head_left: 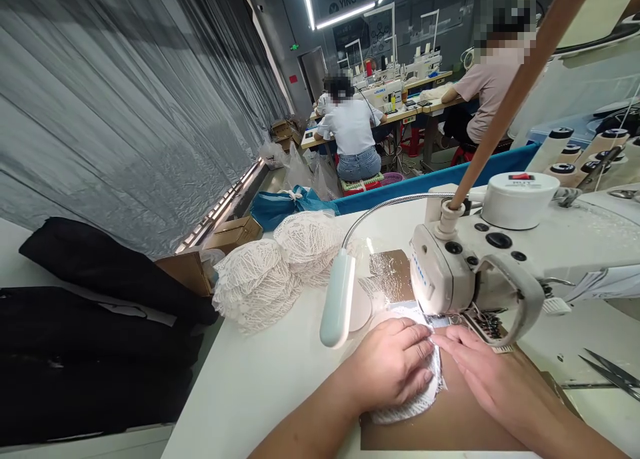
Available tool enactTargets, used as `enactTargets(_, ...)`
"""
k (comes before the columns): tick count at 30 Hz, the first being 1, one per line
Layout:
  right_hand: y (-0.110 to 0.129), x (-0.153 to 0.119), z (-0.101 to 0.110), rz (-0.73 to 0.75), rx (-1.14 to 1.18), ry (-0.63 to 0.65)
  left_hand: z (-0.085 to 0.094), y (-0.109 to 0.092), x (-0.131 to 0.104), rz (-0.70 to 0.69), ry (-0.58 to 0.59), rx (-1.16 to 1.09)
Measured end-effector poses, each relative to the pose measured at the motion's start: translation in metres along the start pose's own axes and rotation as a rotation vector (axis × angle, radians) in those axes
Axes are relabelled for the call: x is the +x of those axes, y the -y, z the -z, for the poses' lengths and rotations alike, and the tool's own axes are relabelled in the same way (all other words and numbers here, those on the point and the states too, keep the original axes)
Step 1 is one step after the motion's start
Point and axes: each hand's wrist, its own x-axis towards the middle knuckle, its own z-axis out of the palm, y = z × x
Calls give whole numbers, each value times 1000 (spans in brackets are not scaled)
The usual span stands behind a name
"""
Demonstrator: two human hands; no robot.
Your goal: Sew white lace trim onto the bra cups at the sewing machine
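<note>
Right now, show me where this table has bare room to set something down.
The widest bare patch of white tabletop lies between the table's left edge, the lace stacks and the left forearm. A smaller bare patch of brown sheet shows between the wrists. It is crowded below the sewing head: left hand, right hand, lace piece.

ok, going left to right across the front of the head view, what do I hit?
Black cloth → nearer lace pile → lamp head → left hand → right hand → scissors. Lace piece and sewing machine left out, they overlap the hands.
</note>
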Motion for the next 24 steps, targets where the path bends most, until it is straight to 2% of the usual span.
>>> enactTargets(4, 0, -3, -8, 18, -67, 63, 0, 2, 0, 23, -3, 10)
enactTargets(9, -1, -3, -15, 8, -108, 27, -2, 3, 1, 42, 3, 45)
enactTargets(16, -1, -9, -24, -15, -85, -20, -7, 4, 1, 35, -50, 96)
enactTargets(24, -1, -7, -14, 17, -101, 15, -7, 11, 1, 29, -49, 125)
